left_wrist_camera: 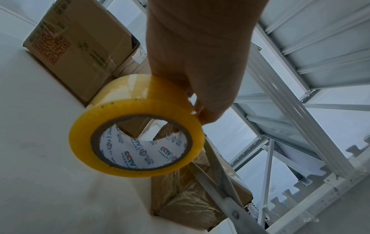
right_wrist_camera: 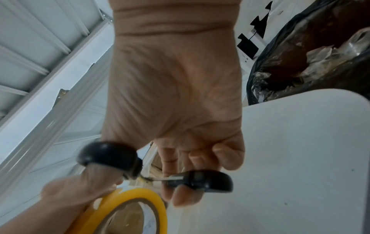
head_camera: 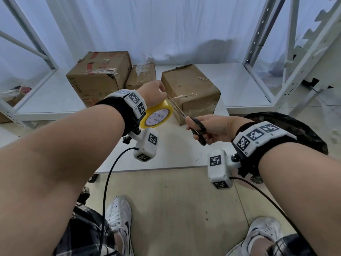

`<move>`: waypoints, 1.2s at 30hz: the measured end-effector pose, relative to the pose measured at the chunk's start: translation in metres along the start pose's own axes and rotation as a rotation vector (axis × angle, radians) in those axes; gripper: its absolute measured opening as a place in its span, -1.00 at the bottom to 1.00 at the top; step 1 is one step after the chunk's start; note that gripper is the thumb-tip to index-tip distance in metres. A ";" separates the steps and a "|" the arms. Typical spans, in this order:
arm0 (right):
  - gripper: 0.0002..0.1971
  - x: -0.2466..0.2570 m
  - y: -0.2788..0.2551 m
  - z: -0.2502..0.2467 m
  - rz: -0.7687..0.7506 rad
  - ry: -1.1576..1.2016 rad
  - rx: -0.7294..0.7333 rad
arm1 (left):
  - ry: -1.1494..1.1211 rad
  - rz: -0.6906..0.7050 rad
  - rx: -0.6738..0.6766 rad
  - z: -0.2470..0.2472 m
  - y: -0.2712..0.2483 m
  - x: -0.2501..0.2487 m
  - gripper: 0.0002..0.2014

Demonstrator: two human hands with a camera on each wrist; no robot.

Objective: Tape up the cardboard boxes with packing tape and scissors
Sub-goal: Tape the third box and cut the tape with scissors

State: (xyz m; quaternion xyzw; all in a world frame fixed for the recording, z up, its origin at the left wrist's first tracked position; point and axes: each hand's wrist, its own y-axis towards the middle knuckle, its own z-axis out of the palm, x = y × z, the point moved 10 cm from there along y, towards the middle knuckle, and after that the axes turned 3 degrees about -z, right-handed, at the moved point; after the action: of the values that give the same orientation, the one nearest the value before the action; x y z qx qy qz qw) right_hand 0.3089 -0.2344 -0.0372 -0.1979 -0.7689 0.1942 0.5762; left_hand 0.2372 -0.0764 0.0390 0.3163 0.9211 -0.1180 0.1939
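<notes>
My left hand (head_camera: pixel 154 93) grips a yellow roll of packing tape (head_camera: pixel 156 115) in the air above the white table (head_camera: pixel 166 156); the roll (left_wrist_camera: pixel 136 139) fills the left wrist view under the hand (left_wrist_camera: pixel 198 63). My right hand (head_camera: pixel 208 126) holds black-handled scissors (head_camera: pixel 198 130), thumb and fingers through the loops (right_wrist_camera: pixel 112 156). The slightly parted blades (left_wrist_camera: pixel 218 178) point up toward the roll's right edge, just before the nearest cardboard box (head_camera: pixel 190 89). The tape roll (right_wrist_camera: pixel 128 209) also shows low in the right wrist view.
Two more cardboard boxes, a large one (head_camera: pixel 97 74) and a small one (head_camera: pixel 142 74), stand at the table's back left. White metal shelving frames (head_camera: pixel 273 52) flank the table. A black rubbish bag (head_camera: pixel 295 126) with scraps sits at the right. My shoes (head_camera: pixel 120 218) stand below.
</notes>
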 end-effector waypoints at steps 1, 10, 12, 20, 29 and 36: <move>-0.24 0.002 0.002 0.001 -0.011 0.007 -0.010 | 0.000 -0.007 -0.002 0.000 0.001 0.001 -0.73; -0.42 0.005 0.012 -0.006 -0.067 0.008 -0.110 | 0.021 0.007 0.071 0.010 0.003 0.001 -0.76; -0.46 0.006 0.012 -0.006 -0.083 -0.016 -0.110 | 0.024 0.001 0.104 0.015 0.003 0.000 -0.74; -0.63 0.004 0.012 -0.016 -0.123 -0.120 -0.192 | -0.024 -0.031 0.117 0.019 0.008 -0.002 -0.73; -0.68 0.006 0.013 -0.025 -0.195 -0.108 -0.272 | -0.103 -0.056 0.048 0.016 0.011 -0.002 -0.77; -0.63 0.001 0.015 -0.028 -0.211 -0.102 -0.296 | -0.167 -0.180 0.197 0.027 0.008 0.011 -0.69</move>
State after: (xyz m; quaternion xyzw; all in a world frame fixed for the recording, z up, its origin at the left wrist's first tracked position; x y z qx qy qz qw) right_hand 0.3367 -0.2194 -0.0364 -0.1886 -0.8338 0.0270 0.5182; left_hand 0.2424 -0.0735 0.0093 0.2392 0.9103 -0.2505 0.2268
